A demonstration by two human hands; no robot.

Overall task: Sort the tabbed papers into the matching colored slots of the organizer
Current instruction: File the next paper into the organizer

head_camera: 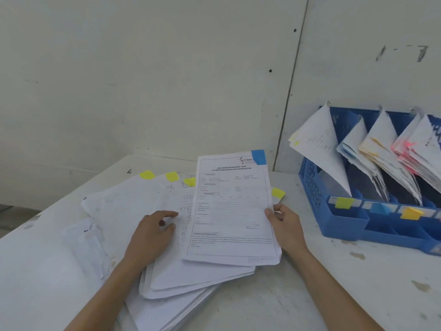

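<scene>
The sheet [233, 211] is pinched at its right edge by the right hand [285, 225], thumb on the printed face and fingers curled behind. The sheet is a printed form, held face up and slightly raised over the pile [191, 283], with its near edge low against the pile. A blue tab [258, 156] is fixed at its far right corner.

The left hand [152, 232] rests on the pile just left of the sheet. Its fingers are lightly bent and pressed on the paper, and nothing is gripped by it.

The pile is fanned out on the table [334, 283], in the middle and to the near left. Yellow tabs [147, 174] are seen at the far edges of several of its sheets, and one more shows just right of the held sheet.

The organizer [343, 220], a blue plastic rack, stands on the table to the right, well apart from the hands. Its near rail carries a yellow label [343, 202], a blue label [379, 207] and an orange label [411, 213], in that order from left to right. Papers are already stood leaning in the slots behind these. A pink-tabbed bundle [415, 144] is lodged in the rightmost slot. The label of that slot is cut off by the frame edge, so its colour is only presumed to match.

A pale wall [167, 68] runs behind the table.
</scene>
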